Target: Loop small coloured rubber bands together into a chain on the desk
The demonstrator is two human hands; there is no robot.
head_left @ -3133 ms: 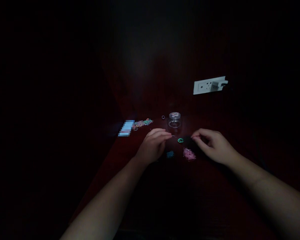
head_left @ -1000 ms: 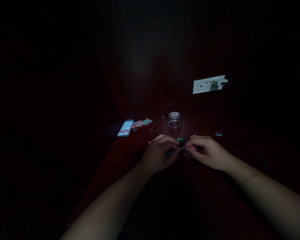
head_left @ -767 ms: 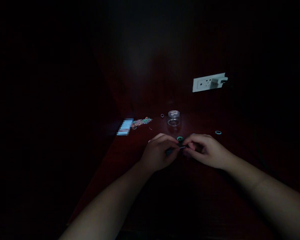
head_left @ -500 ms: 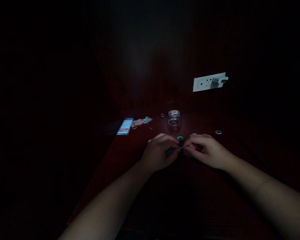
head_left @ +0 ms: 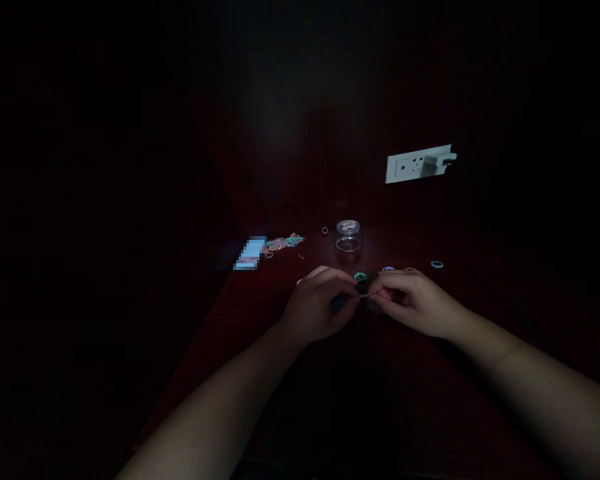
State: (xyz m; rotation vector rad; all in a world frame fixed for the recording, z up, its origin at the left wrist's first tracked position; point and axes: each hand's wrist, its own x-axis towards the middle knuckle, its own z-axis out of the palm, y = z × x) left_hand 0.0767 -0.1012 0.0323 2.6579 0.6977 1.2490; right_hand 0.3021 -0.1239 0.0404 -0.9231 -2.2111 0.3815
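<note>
My left hand (head_left: 321,305) and my right hand (head_left: 414,302) meet fingertip to fingertip above the dark red table. Between them a thin pale band (head_left: 364,295) is pinched by both. Something pinkish lies under the right fingertips, too dim to make out. A green band (head_left: 361,277) rests just beyond the fingers, and a purple band (head_left: 389,269) shows behind the right hand. Further back stands a clear jar (head_left: 349,237) with a patterned lid. A heap of colourful bands (head_left: 285,243) lies at the left.
A lit phone (head_left: 251,253), blurred into blocks, lies beside the heap at the table's left edge. One light blue band (head_left: 437,265) is at the right, a small ring (head_left: 325,231) left of the jar. A white wall socket (head_left: 419,164) holds a plug.
Both hands stay nearly in place; slightly more of the pale band shows between the fingertips.
</note>
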